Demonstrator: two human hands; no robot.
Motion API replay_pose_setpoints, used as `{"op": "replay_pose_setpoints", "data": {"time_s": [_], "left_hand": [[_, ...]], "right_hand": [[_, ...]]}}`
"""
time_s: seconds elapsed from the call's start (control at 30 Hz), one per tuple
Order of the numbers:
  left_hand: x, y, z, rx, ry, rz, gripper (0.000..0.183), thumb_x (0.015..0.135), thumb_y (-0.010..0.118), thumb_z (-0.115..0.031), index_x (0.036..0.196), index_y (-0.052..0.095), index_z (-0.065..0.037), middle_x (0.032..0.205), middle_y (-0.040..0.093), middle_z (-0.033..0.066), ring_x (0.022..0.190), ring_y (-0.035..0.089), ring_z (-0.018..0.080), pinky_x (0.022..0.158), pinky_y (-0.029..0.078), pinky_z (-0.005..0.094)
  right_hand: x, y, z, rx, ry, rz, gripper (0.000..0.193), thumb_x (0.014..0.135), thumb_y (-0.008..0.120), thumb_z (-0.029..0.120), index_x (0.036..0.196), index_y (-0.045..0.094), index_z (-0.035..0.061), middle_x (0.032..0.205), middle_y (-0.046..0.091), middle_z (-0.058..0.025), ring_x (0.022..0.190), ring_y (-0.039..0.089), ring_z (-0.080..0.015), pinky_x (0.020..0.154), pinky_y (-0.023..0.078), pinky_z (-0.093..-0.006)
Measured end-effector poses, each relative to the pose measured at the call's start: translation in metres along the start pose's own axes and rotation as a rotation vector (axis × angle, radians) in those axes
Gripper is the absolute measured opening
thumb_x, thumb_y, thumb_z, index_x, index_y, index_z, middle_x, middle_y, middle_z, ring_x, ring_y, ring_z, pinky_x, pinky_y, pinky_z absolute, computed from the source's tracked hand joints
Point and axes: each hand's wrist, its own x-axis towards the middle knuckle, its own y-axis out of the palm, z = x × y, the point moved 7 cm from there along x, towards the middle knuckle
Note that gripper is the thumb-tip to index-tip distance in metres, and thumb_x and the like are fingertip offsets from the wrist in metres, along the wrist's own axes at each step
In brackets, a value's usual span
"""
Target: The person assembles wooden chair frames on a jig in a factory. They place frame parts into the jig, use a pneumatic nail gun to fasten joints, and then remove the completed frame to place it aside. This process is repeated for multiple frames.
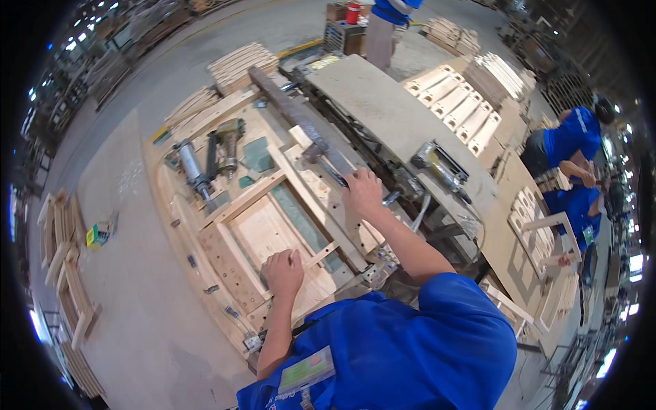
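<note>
A pale wooden frame (254, 198) lies on a wooden jig board (219, 249) in front of me. Above the frame's near part, my left hand (283, 273) is closed with fingers curled, close to the end of a narrow wooden slat (320, 255); whether it grips the slat is hard to make out. My right hand (364, 193) is farther right, its fingers bent over a dark metal bar (335, 175) beside the frame. A long rusty metal beam (287, 106) runs away from there toward the far end of the jig.
Two air-powered tools (191, 167) (231, 145) lie on the far left of the jig. Another nail gun (441, 167) rests on the grey table (383, 102) at right. Wooden parts (458, 109) and stacked slats (239, 65) surround me. Co-workers in blue (574, 140) stand at right.
</note>
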Motion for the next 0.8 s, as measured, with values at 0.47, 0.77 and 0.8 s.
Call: {"op": "replay_pose_setpoints", "data": {"time_s": [0.47,0.77,0.8], "left_hand": [[-0.003,0.006,-0.007,-0.02,0.046,0.052,0.021,0.1,0.068,-0.026,0.098,0.077,-0.008,0.092,0.075,0.0129,0.093,0.069,0.0348,0.085,0.052,0.0493],[-0.005,0.013,-0.016,-0.25,-0.001,0.113,0.022,0.103,0.066,-0.023,0.105,0.077,-0.003,0.099,0.076,0.0141,0.095,0.07,0.0351,0.086,0.056,0.0468],[-0.007,0.007,-0.01,-0.284,-0.032,0.098,0.022,0.103,0.066,-0.023,0.105,0.077,-0.003,0.1,0.076,0.0143,0.097,0.071,0.0347,0.087,0.056,0.0464]], "right_hand": [[-0.001,-0.1,-0.204,-0.318,0.41,-0.057,0.086,0.074,0.084,0.015,0.152,0.047,0.0052,0.124,0.063,-0.0249,0.113,0.068,-0.0437,0.092,0.058,-0.0527],[-0.058,-0.148,-0.219,-0.082,0.389,0.081,0.051,0.093,0.071,0.023,0.135,0.055,-0.0021,0.101,0.074,-0.0232,0.095,0.077,-0.0332,0.082,0.06,-0.0463],[-0.066,-0.149,-0.204,0.13,0.438,0.113,0.05,0.094,0.07,0.025,0.133,0.057,-0.0028,0.097,0.074,-0.0216,0.087,0.076,-0.0313,0.077,0.06,-0.045]]}}
